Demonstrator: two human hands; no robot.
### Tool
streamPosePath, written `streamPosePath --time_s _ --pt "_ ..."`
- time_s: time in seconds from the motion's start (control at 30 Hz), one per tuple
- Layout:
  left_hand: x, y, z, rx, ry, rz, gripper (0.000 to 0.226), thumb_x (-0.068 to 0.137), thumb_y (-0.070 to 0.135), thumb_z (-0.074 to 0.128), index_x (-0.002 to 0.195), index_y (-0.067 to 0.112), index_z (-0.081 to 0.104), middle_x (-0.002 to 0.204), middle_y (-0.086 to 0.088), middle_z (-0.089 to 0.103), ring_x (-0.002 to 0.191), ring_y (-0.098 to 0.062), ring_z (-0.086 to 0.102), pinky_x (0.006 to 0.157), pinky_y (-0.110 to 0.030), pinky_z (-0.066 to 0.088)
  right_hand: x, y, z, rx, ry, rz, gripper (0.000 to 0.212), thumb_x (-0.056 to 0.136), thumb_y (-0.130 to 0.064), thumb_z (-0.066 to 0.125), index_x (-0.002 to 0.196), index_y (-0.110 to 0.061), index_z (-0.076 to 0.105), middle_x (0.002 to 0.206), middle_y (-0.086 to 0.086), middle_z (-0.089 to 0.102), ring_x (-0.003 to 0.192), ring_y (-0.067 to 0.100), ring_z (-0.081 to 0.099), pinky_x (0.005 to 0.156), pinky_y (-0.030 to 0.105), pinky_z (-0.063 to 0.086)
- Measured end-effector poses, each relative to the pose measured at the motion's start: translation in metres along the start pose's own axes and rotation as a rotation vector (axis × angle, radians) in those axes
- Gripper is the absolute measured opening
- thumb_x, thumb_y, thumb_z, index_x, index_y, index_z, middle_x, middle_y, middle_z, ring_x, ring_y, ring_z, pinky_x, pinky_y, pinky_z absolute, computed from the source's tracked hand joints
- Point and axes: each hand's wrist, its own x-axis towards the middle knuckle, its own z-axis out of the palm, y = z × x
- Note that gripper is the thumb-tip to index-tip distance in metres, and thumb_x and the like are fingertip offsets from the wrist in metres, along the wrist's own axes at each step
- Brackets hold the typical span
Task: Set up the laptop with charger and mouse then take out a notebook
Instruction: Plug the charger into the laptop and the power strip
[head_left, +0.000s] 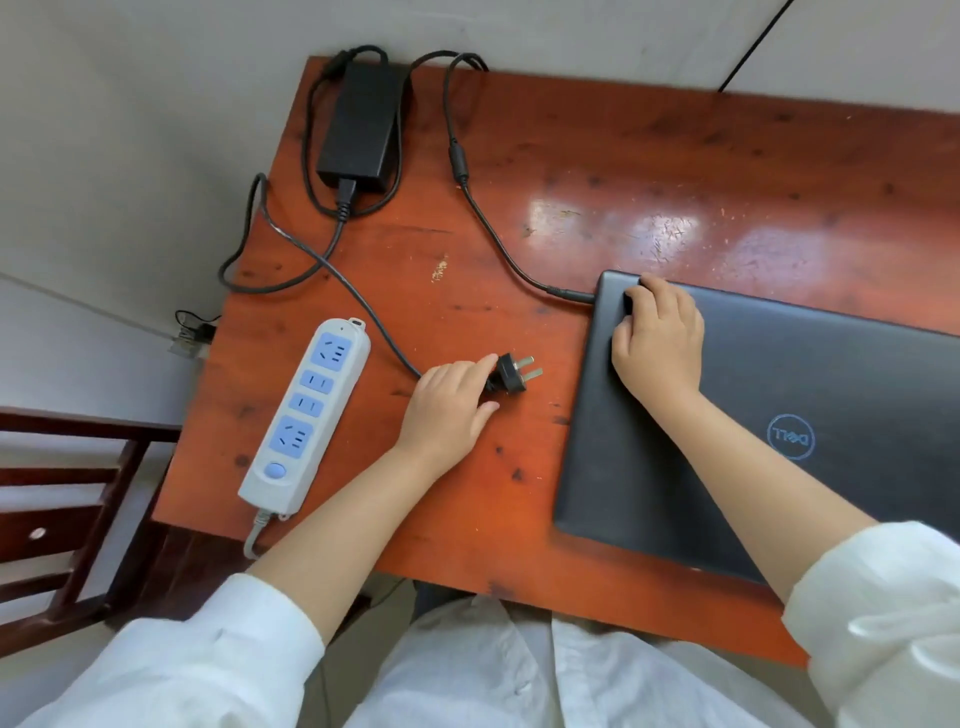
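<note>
A closed dark grey laptop (810, 415) lies on the right of the red-brown wooden table (597, 171). The charger's barrel connector (569, 295) sits in the laptop's far left corner. My right hand (657, 338) rests flat on that corner, fingers curled over the edge. The black charger brick (361, 124) lies at the far left of the table, its cables looping around it. The black wall plug (514, 373) lies on the table with its prongs pointing right. My left hand (449, 408) touches the plug's rear where the cord joins, fingers spread around it.
A white power strip (306, 415) with blue sockets lies near the table's left edge, left of my left hand. Its grey cord drops off the near edge. A dark wooden chair (67, 499) stands to the left of the table. A wall runs behind.
</note>
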Motion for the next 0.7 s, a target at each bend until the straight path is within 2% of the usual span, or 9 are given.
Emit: streamPosePath --time_s 0.07,0.2,0.33,0.4,0.53,0.63,0.7 --pt "0.005 0.003 -0.003 -0.031 0.054 0.011 0.032 0.076 -0.003 0.066 0.107 -0.007 0.061 0.087 -0.025 0.068 0.079 -0.04 0.065 0.076 -0.045 0.052 0.0 0.0 -0.001 -0.016 -0.014 0.001 0.03 0.083 0.003 0.048 0.112 0.008 0.057 0.131 0.024 0.052 0.122 0.041 0.043 0.101 0.047 0.031" --pt "0.007 -0.009 -0.023 -0.025 0.089 -0.002 0.03 0.089 0.002 0.049 0.119 -0.002 0.053 0.106 -0.024 0.06 0.092 -0.04 0.057 0.081 -0.045 0.044 -0.001 -0.008 -0.004 -0.032 -0.071 0.038 0.033 0.086 0.002 0.045 0.118 0.008 0.051 0.138 0.024 0.044 0.128 0.039 0.036 0.106 0.043 0.023" --pt "-0.003 -0.046 -0.066 0.145 0.033 -0.032 0.032 0.092 0.005 0.043 0.123 0.004 0.047 0.109 -0.021 0.056 0.095 -0.039 0.055 0.079 -0.045 0.041 -0.018 -0.039 -0.002 -0.076 -0.154 0.059 0.035 0.084 -0.002 0.049 0.119 0.006 0.052 0.137 0.025 0.043 0.128 0.039 0.033 0.108 0.046 0.021" --pt "-0.009 -0.071 -0.091 0.243 -0.022 -0.069 0.032 0.09 0.002 0.042 0.122 0.005 0.046 0.11 -0.02 0.056 0.1 -0.037 0.054 0.082 -0.044 0.04 -0.039 -0.064 0.004 -0.053 -0.192 0.002 0.037 0.083 -0.002 0.054 0.12 0.003 0.055 0.139 0.024 0.043 0.133 0.04 0.029 0.111 0.05 0.018" --pt "-0.029 -0.115 -0.13 0.149 -0.096 -0.112 0.033 0.091 0.009 0.045 0.124 0.007 0.046 0.114 -0.019 0.053 0.107 -0.037 0.05 0.093 -0.043 0.038 -0.08 -0.112 0.032 0.037 -0.229 -0.159 0.031 0.081 -0.001 0.058 0.112 0.002 0.062 0.132 0.024 0.053 0.129 0.046 0.038 0.106 0.062 0.023" --pt "-0.034 -0.141 -0.14 0.101 -0.143 -0.075 0.035 0.09 0.016 0.052 0.123 0.008 0.05 0.11 -0.017 0.054 0.105 -0.033 0.05 0.092 -0.039 0.039 -0.096 -0.137 0.053 0.046 -0.247 -0.055 0.032 0.085 -0.006 0.059 0.116 -0.004 0.061 0.136 0.019 0.051 0.131 0.041 0.036 0.11 0.059 0.018" --pt "-0.034 -0.153 -0.14 0.064 -0.148 -0.053 0.033 0.088 0.015 0.055 0.12 0.008 0.053 0.108 -0.016 0.056 0.103 -0.03 0.052 0.084 -0.032 0.038 -0.1 -0.143 0.061 0.021 -0.172 -0.031 0.028 0.083 -0.008 0.06 0.11 -0.004 0.066 0.129 0.02 0.058 0.125 0.043 0.044 0.106 0.062 0.024"
